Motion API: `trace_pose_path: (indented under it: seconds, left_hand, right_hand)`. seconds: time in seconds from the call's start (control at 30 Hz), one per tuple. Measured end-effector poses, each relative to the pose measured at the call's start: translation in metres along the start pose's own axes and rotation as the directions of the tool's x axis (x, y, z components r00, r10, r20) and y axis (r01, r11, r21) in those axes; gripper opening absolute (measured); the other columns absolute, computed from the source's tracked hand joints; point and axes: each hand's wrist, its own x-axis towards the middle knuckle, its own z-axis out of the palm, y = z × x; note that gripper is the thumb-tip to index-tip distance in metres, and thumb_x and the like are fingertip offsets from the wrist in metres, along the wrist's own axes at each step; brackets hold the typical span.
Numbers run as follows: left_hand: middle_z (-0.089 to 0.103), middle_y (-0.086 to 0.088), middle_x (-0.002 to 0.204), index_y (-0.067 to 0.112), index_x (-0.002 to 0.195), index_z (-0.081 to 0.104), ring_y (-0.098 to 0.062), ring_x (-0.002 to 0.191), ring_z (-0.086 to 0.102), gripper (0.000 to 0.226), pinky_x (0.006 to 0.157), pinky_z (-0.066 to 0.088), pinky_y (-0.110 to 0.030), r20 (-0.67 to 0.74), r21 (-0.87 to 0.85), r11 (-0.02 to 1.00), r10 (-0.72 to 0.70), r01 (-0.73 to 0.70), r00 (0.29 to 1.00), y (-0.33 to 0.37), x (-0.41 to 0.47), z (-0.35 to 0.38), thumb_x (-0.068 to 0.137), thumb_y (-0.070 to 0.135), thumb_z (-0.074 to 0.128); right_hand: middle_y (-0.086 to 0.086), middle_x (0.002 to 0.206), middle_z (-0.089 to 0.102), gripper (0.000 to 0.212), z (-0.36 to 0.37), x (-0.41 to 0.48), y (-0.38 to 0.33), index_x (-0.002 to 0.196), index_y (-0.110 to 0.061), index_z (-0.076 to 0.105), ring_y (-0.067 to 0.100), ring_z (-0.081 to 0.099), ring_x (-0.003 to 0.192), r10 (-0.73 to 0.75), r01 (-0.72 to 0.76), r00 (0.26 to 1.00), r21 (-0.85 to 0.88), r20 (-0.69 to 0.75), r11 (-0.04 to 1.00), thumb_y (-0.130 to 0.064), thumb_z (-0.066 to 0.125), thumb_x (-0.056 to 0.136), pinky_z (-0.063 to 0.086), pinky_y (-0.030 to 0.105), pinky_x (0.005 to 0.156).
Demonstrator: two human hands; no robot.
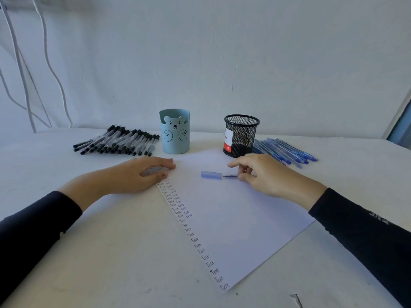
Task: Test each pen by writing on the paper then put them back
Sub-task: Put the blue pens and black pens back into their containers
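The word "Test" [193, 240] is handwritten again and again down the left edge of the paper [233, 218]. It forms a single column toward the near corner and two columns toward the far corner. The black mesh holder [241, 135] carries a red and white label [228, 141]. Its lower red band seems to read "40", and the rest is too small to make out. The right sleeve [367, 230] has pale lettering that cannot be read.

The right hand [264, 174] pinches a blue pen [231, 175] between thumb and fingers, low over the far part of the paper. The dark tip points left at a blue cap [211, 174] lying just beside it on the sheet. The left hand [135, 174] lies flat, fingers straight and together, on the paper's far left corner. Under the fingers is a pale grey thing [153, 171] (pen or cap, I cannot tell which).

Along the far edge of the counter [111, 252] stands a light blue bear-faced cup [175, 132], with a heap of black pens [117, 141] to its left. A heap of blue pens [287, 152] lies to the right of the mesh holder.
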Motion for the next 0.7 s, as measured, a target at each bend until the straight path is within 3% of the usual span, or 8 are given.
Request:
trace_pose_path:
  seconds: [0.23,0.33,0.43,0.53,0.6,0.7]
  left_hand:
    - [0.043,0.028,0.139,0.052,0.118,0.052,0.003,0.132,0.038,0.029,0.115,0.022,-0.021,0.008,0.004,1.000,0.000,-0.001,1.000,-0.001,0.001,-0.001,0.096,0.033,0.055]
    - [0.044,0.028,0.138,0.052,0.117,0.052,0.005,0.130,0.039,0.029,0.113,0.022,-0.019,-0.006,0.018,1.000,0.013,-0.013,1.000,-0.001,0.002,0.000,0.096,0.032,0.056]
    - [0.049,0.027,0.133,0.049,0.118,0.055,0.010,0.124,0.042,0.026,0.108,0.023,-0.012,-0.065,0.068,0.996,0.058,-0.053,0.996,-0.001,0.002,0.002,0.096,0.034,0.057]
    - [0.061,0.019,0.118,0.039,0.113,0.066,-0.002,0.113,0.054,0.033,0.104,0.039,-0.028,-0.196,0.160,0.980,0.150,-0.119,0.969,-0.006,0.006,0.005,0.088,0.051,0.049]
    - [0.060,0.017,0.104,0.040,0.108,0.068,-0.011,0.100,0.055,0.038,0.090,0.046,-0.036,-0.269,0.185,0.977,0.154,-0.106,0.951,-0.007,0.007,0.007,0.084,0.057,0.043]
    - [0.054,0.021,0.102,0.051,0.108,0.061,-0.004,0.098,0.051,0.056,0.082,0.042,-0.029,-0.274,0.211,0.976,0.115,-0.057,0.955,0.005,0.005,0.012,0.075,0.085,0.030]
  right_hand:
    - [0.002,0.103,0.053,0.044,0.017,0.008,-0.016,0.142,-0.021,0.049,0.012,0.044,0.090,-0.073,0.073,0.997,0.006,0.022,0.997,-0.008,0.049,0.100,0.030,0.016,0.076]
    - [0.004,0.107,0.051,0.033,0.027,0.014,-0.021,0.130,-0.014,0.062,0.016,0.048,0.101,-0.111,0.111,0.994,0.018,0.011,0.994,-0.010,0.050,0.099,0.031,0.018,0.084]
    - [0.000,0.101,0.054,0.024,0.020,0.010,-0.023,0.118,-0.013,0.062,0.013,0.052,0.088,-0.143,0.155,0.981,0.086,-0.129,0.984,-0.010,0.049,0.099,0.041,0.026,0.080]
    - [-0.001,0.082,0.059,0.018,-0.004,0.008,-0.022,0.108,-0.022,0.054,0.012,0.047,0.063,0.044,0.002,0.982,0.242,-0.184,0.970,-0.021,0.039,0.099,0.038,0.024,0.057]
    - [-0.004,0.073,0.055,0.027,-0.021,0.011,-0.018,0.089,-0.022,0.056,0.013,0.045,0.062,0.225,-0.153,0.963,0.392,-0.146,0.907,-0.037,0.034,0.088,0.038,0.030,0.062]
    - [-0.009,0.053,0.038,0.046,-0.041,0.010,-0.011,0.076,-0.017,0.054,0.014,0.034,0.054,0.366,-0.254,0.925,0.545,-0.105,0.799,-0.059,0.040,0.088,0.029,0.034,0.060]
